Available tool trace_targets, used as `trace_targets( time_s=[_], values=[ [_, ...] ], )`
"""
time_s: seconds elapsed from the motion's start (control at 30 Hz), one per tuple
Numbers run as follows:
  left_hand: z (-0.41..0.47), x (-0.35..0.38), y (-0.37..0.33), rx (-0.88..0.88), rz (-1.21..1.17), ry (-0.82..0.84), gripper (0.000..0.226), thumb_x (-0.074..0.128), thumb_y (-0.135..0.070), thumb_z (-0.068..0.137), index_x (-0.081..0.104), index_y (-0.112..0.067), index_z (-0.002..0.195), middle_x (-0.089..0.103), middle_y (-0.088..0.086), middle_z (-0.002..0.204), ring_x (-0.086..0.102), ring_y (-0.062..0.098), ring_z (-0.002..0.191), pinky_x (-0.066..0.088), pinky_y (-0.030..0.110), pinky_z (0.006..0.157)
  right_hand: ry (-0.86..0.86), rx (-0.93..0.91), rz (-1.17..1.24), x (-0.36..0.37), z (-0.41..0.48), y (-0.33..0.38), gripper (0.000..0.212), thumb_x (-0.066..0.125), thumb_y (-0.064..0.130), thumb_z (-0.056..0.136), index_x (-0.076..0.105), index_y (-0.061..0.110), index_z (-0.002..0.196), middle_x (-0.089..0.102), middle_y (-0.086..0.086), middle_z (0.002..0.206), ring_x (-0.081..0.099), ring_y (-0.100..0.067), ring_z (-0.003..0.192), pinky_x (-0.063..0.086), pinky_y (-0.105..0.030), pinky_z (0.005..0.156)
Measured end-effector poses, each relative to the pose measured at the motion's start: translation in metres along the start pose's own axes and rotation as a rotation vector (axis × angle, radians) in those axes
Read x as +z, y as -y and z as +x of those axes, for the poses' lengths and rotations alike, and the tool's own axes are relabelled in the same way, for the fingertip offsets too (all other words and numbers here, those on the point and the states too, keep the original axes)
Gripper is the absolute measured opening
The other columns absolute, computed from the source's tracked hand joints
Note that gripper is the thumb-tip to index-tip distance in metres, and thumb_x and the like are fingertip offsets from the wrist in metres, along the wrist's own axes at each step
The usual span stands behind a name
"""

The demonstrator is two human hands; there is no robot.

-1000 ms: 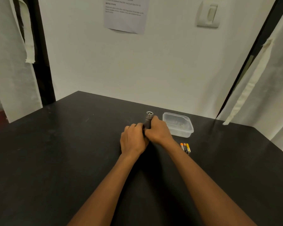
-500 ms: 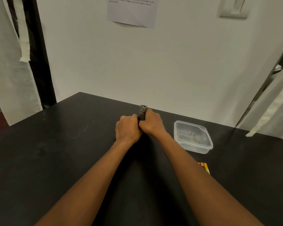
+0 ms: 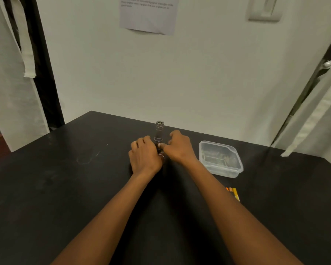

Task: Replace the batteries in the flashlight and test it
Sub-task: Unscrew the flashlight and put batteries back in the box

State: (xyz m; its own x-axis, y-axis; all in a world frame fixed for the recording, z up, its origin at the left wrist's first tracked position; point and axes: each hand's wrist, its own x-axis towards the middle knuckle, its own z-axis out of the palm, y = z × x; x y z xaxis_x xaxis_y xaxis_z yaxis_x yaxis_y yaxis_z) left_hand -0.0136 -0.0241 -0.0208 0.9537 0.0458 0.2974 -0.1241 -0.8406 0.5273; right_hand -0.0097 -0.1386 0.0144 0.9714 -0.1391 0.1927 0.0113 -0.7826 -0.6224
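The flashlight sits at the middle of the black tabletop, held just over it between the two hands, its long axis pointing away from the person and its metal end uppermost in view. The left grip is wrapped round the near part of the flashlight, fingers curled over it, so that section is hidden. The right grip meets it from the other side: the thumb tip lies against the flashlight just below its collar, while the fingers arch up beyond the body. Whether those fingers close on it cannot be told. Both forearms reach in from the near edge.

To the right of the right grip, apart from it, a clear plastic box rests on the tabletop; its contents are too blurred to name. Nearer the person, just beside the right forearm, a few batteries lie side by side, orange and yellow ends showing.

A printed sheet hangs on the white wall behind, a switch to its right, and pale cloth hangs at the left.
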Motion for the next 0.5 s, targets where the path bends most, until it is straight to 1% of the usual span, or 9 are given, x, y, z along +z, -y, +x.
trace_targets(
  time_s=[0.07,0.1,0.17,0.27,0.33,0.4,0.5],
  values=[
    [-0.018,-0.002,-0.008,-0.023,0.001,-0.027,0.066,0.072,-0.043,0.089,0.045,-0.009,0.138,0.051,0.014,0.142,0.043,0.035,0.133,0.042,0.045,0.103,-0.022,-0.004,0.0,-0.017,-0.015,-0.002,0.039,0.073,0.033,0.09,0.058,0.011,0.118,0.071,-0.006,0.099,0.065,-0.021,0.091,0.054,-0.034,0.081],
    [-0.027,-0.003,-0.012,-0.02,-0.004,-0.037,0.064,0.072,-0.044,0.09,0.045,-0.01,0.138,0.052,0.013,0.14,0.044,0.034,0.131,0.043,0.044,0.102,-0.029,-0.012,-0.002,-0.027,-0.024,-0.003,0.033,0.073,0.031,0.091,0.062,0.013,0.117,0.073,-0.004,0.099,0.065,-0.018,0.091,0.052,-0.03,0.082],
    [-0.044,-0.004,-0.024,-0.005,-0.028,-0.042,0.062,0.07,-0.044,0.091,0.046,-0.012,0.138,0.053,0.011,0.138,0.048,0.032,0.128,0.045,0.043,0.1,-0.042,-0.034,0.013,-0.051,-0.045,-0.007,0.02,0.072,0.027,0.092,0.07,0.014,0.107,0.075,-0.002,0.094,0.066,-0.015,0.089,0.05,-0.026,0.08],
    [-0.067,-0.003,-0.041,0.031,-0.1,-0.01,0.064,0.07,-0.042,0.092,0.043,-0.014,0.144,0.052,0.009,0.141,0.049,0.03,0.129,0.046,0.043,0.101,-0.052,-0.04,0.06,-0.086,-0.077,-0.018,0.006,0.071,0.023,0.093,0.074,0.019,0.095,0.076,0.002,0.085,0.072,-0.011,0.086,0.057,-0.026,0.08],
    [-0.082,0.001,-0.053,0.066,-0.147,0.021,0.064,0.07,-0.04,0.093,0.042,-0.014,0.145,0.051,0.009,0.142,0.049,0.029,0.13,0.047,0.044,0.102,-0.036,-0.023,0.04,-0.106,-0.095,-0.032,0.006,0.069,0.021,0.094,0.075,0.02,0.093,0.076,0.004,0.085,0.073,-0.009,0.085,0.057,-0.022,0.078],
    [-0.093,0.006,-0.062,0.1,-0.191,0.053,0.064,0.069,-0.038,0.093,0.041,-0.015,0.146,0.051,0.008,0.143,0.05,0.027,0.13,0.048,0.043,0.102,-0.02,-0.017,0.026,-0.12,-0.108,-0.048,0.01,0.067,0.016,0.094,0.075,0.02,0.091,0.075,0.005,0.088,0.072,-0.011,0.088,0.055,-0.019,0.077],
    [-0.101,0.014,-0.074,0.148,-0.267,0.108,0.064,0.069,-0.033,0.094,0.038,-0.018,0.148,0.047,0.008,0.148,0.048,0.026,0.132,0.049,0.041,0.103,-0.001,-0.015,-0.07,-0.133,-0.121,-0.073,0.014,0.068,0.014,0.093,0.079,0.019,0.101,0.073,0.006,0.097,0.067,-0.007,0.091,0.05,-0.009,0.075]
  ],
)
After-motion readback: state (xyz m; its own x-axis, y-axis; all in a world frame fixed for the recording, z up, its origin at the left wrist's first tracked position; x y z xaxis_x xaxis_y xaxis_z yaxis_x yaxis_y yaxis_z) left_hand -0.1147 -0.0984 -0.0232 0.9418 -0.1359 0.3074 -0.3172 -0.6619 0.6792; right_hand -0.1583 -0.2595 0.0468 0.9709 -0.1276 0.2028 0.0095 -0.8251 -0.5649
